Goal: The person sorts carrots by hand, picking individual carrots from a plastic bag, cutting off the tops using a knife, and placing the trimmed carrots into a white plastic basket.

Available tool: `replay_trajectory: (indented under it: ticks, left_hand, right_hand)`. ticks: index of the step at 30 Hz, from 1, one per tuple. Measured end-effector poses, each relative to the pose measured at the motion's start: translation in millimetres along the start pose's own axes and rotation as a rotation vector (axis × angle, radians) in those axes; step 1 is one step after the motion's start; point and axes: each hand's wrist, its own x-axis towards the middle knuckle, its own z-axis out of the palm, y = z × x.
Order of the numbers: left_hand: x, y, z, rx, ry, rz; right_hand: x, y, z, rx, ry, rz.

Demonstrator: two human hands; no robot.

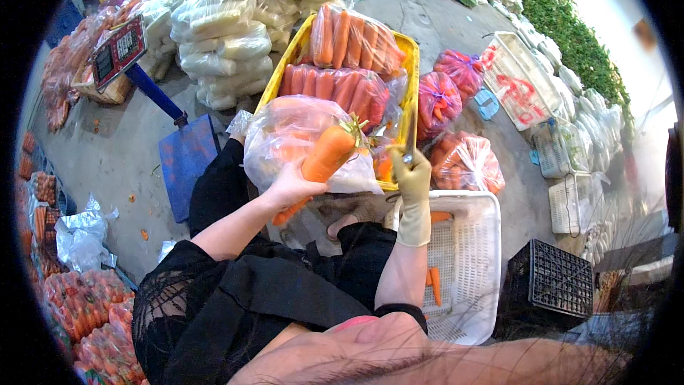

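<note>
A large carrot (327,154) with a cut leafy top is gripped in my bare left hand (296,184), its tapered end pointing down towards me. My right hand (410,174) wears a pale rubber glove and is closed around a knife (411,139), seen nearly edge-on. Under and behind the carrot lies an open clear plastic bag (267,136) with carrots inside, at the near end of a yellow crate (409,64). Bagged carrots (334,85) stand in rows farther back in that crate.
A white plastic basket (481,256) holding a few carrots stands at my right. Tied bags of carrots (462,163) sit beyond it. Left are a blue platform scale (187,166) and stacked bags of white radishes (224,37). A black crate (550,283) stands far right.
</note>
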Motion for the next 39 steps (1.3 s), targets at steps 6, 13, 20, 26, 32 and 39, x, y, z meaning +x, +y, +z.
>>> replay_trajectory:
  ticks: [6,13,20,26,32,39]
  left_hand:
    - [0,36,-2,0.700,0.342,0.090]
    - [0,33,3,0.650,0.314,0.136]
    - [1,7,1,0.162,0.020,0.424]
    - [-4,49,6,-1.044,-0.560,-0.448]
    - [16,70,33,-0.727,-0.435,-0.512]
    - [14,102,91,-0.530,-0.915,-0.066]
  right_hand:
    - [-15,-3,21,-0.609,0.000,-0.313]
    - [-12,-6,35,-0.671,0.042,-0.349]
    - [33,65,-6,-1.178,-0.205,0.408]
    - [31,42,-10,-0.681,-0.144,0.376]
    - [20,46,1,-1.114,-0.296,0.408]
    - [6,53,30,-1.088,-0.382,0.354]
